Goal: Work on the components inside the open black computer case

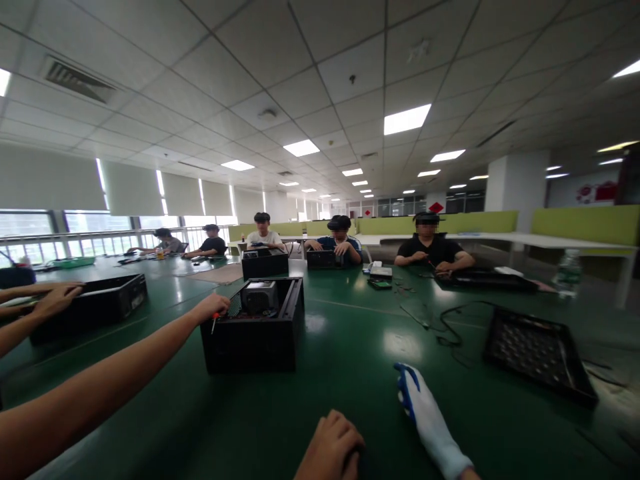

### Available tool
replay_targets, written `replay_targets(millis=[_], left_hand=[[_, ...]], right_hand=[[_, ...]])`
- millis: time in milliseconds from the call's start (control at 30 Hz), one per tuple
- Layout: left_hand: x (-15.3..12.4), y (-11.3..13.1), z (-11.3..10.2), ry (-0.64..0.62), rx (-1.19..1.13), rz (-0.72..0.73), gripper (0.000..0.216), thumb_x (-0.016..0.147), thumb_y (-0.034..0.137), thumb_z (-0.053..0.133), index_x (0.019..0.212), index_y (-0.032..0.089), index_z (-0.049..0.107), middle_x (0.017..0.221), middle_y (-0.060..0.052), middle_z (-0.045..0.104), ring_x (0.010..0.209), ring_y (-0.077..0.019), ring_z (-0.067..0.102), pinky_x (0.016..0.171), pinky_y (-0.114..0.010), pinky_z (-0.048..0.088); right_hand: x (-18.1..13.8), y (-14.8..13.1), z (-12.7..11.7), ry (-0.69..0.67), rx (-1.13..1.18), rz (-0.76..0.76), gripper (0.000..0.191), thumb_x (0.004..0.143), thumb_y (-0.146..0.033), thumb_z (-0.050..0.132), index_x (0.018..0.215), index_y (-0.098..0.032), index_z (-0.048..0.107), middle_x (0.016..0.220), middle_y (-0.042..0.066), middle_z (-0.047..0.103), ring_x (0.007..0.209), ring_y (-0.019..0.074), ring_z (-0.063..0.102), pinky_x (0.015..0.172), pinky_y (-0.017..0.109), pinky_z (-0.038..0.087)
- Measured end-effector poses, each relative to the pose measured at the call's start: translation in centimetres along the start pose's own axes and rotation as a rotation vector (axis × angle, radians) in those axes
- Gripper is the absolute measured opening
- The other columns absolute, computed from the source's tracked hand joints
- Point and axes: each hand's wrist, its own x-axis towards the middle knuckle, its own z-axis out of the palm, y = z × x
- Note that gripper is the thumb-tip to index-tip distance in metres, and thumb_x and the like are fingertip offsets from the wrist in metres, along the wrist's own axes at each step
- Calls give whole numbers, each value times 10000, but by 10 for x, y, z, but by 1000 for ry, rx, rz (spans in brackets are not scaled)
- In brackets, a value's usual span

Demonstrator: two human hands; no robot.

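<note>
My left hand (pixel 331 448) is bare, low at the bottom centre over the green table (pixel 350 373). Its fingers are curled; whatever they hold, if anything, is hidden. To its right, my right hand (pixel 426 419) wears a white glove with a blue palm. Its fingers stretch forward above the table, and nothing shows in them. Ahead and to the left stands an opened black computer case (pixel 250 343), with a grey power supply (pixel 260 298) visible inside. Neither of my hands touches it.
From the left, another person's arm (pixel 135 360) reaches the case, its hand gripping a red-handled screwdriver (pixel 215 321). A second case (pixel 107 300) stands farther left. On the right lie a black panel (pixel 540 353), a cable (pixel 447 330) and a bottle (pixel 569 273). People sit opposite.
</note>
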Motion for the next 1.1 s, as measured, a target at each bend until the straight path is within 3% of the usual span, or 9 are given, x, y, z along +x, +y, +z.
replay_targets(millis=[333, 533, 733, 933, 1100], left_hand=[[-3, 10, -11, 7, 35, -23, 345, 853, 47, 561, 1140, 221, 638, 1296, -51, 625, 1207, -249, 516, 989, -427, 457], [-8, 2, -7, 82, 60, -47, 343, 851, 61, 556, 1137, 229, 647, 1284, -47, 621, 1208, -249, 511, 983, -417, 454], [-12, -2, -6, 154, 61, -98, 341, 882, 60, 520, 1142, 233, 655, 1292, -45, 599, 1218, -240, 499, 1003, -411, 438], [-10, 0, -6, 148, 73, -93, 325, 864, 45, 539, 1111, 218, 661, 1261, -55, 611, 1206, -252, 504, 1005, -432, 441], [-8, -1, -8, 81, 40, -100, 365, 852, 63, 571, 1157, 242, 662, 1319, -43, 592, 1236, -256, 494, 1019, -439, 452]], right_hand=[[-7, -6, 3, -32, -39, -39, 1016, 769, -877, 294, 1494, -167, 345, 1195, 146, 639, 919, 272, 649, 852, 421, 532], [-3, -1, 3, -31, -94, -98, 1014, 773, -876, 298, 1480, -157, 402, 1309, 163, 613, 1120, 302, 634, 964, 412, 501], [3, 10, 3, -6, -87, -158, 866, 830, -809, 370, 1410, -183, 516, 1277, 136, 673, 1139, 302, 657, 974, 413, 517], [-1, 4, 6, -25, -232, -257, 837, 835, -754, 322, 1350, -148, 581, 1337, 163, 652, 1273, 320, 583, 1159, 460, 358], [-5, -3, 7, -62, -270, -220, 905, 806, -752, 301, 1402, -113, 536, 1418, 179, 596, 1341, 332, 527, 1182, 462, 324]])
